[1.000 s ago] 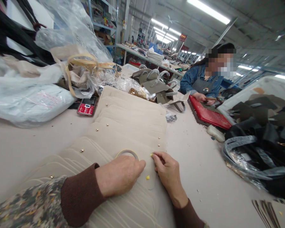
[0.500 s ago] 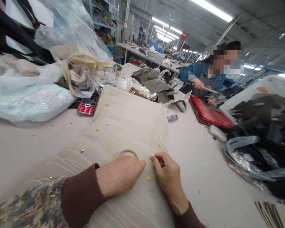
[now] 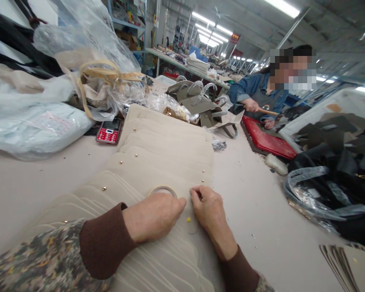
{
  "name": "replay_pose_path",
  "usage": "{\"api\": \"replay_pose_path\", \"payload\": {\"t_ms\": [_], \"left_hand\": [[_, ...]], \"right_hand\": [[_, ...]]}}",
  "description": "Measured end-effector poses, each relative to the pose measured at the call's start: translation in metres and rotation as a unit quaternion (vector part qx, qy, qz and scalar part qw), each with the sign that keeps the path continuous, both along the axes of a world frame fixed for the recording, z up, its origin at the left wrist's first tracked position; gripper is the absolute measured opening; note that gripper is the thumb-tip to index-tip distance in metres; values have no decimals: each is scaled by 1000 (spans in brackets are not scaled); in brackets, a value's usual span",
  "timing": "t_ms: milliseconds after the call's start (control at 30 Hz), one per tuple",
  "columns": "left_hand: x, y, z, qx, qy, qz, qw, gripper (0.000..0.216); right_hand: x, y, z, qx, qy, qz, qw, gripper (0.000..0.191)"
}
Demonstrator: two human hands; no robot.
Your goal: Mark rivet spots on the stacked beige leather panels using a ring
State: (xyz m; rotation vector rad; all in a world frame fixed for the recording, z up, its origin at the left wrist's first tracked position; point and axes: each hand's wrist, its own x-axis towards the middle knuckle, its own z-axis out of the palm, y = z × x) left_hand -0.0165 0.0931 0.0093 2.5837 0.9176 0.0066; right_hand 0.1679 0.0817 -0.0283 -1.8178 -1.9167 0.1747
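Observation:
My left hand (image 3: 159,215) is closed around a roll of tape (image 3: 162,189) with a yellow edge, which shows above the knuckles. It rests over a fan of overlapping beige panels (image 3: 161,162), several with small gold-coloured studs (image 3: 104,188). My right hand (image 3: 208,205) is pinched, its thumb and forefinger touching a panel near the right edge. Whatever lies between those fingertips is hidden. A small yellow piece of tape (image 3: 188,220) sits on the panel between my hands.
A red and black phone (image 3: 108,132) lies by a plastic-wrapped bundle (image 3: 39,125) at left. Across the table a co-worker (image 3: 255,93) holds a wooden-handled tool over a red board (image 3: 266,140). Black bag parts (image 3: 337,186) and stacked pieces (image 3: 349,263) are at right.
My right hand has come slightly up and left in view, and the yellow bit at its fingertips no longer shows. My left hand keeps the tape roll. The whole view has shifted slightly.

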Motion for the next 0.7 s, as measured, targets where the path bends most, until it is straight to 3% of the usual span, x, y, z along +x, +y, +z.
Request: {"api": "replay_pose_path", "payload": {"t_ms": [167,333,400,500,567,700], "left_hand": [[0,7,7,-12,-48,50,998,13],[4,9,13,-56,-163,80,982,12],[6,7,15,-74,-185,69,977,13],[8,5,14,-68,-204,47,975,21],[8,4,11,-61,-204,41,976,28],[10,3,6,-52,-183,44,981,28]], "right_hand": [[-1,-19,24,-144,32,98,984,20],[14,-27,33,-305,126,182,926,18],[21,-24,30,-273,187,150,932,17],[26,-19,27,-145,291,101,940,16],[26,-18,27,-73,315,136,937,18],[21,-19,31,25,240,208,948,19]]}}
